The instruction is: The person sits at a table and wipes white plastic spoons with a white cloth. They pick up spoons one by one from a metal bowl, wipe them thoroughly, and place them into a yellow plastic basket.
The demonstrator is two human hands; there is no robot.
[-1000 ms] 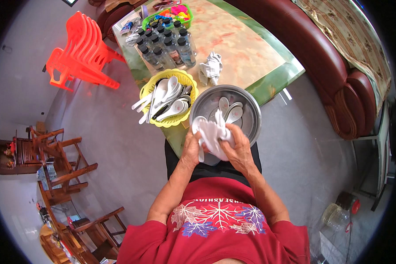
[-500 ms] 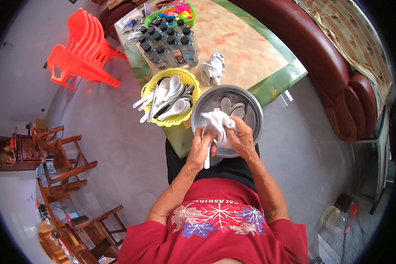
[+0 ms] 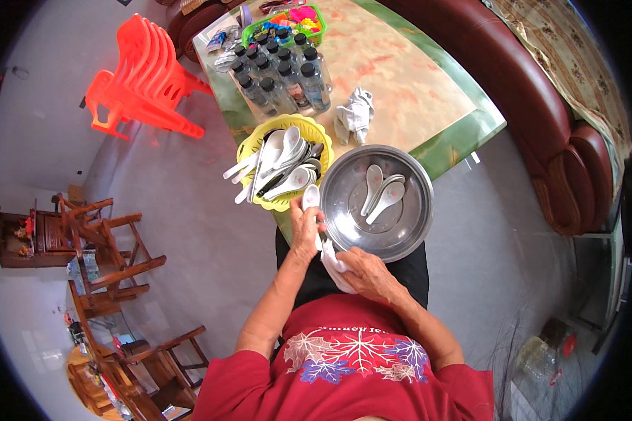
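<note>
My left hand (image 3: 304, 230) grips a white soup spoon (image 3: 311, 197), bowl end up, between the yellow basket and the metal basin. Bunched in my closed right hand (image 3: 369, 272) is a white cloth (image 3: 336, 269), close to the spoon's handle, below the basin's near rim. The round metal basin (image 3: 406, 234) holds several white soup spoons (image 3: 386, 201) with small red marks. To its left, the scalloped yellow basket (image 3: 323, 132) is heaped with white spoons (image 3: 272, 149) and some dark-handled pieces.
Behind the basket, several clear bottles (image 3: 309, 88) with black caps stand on the marble-patterned table (image 3: 393, 70). A crumpled whitish cloth (image 3: 356, 116) lies beside them. Farther back is a green basket (image 3: 321, 29) of colourful items. Stacked red chairs (image 3: 147, 84) stand left; a dark red sofa (image 3: 512, 91) lines the right.
My left hand has moved left with the spoon, now bowl up beside the yellow basket. The right hand has drawn the cloth off the spoon, back toward my body.
</note>
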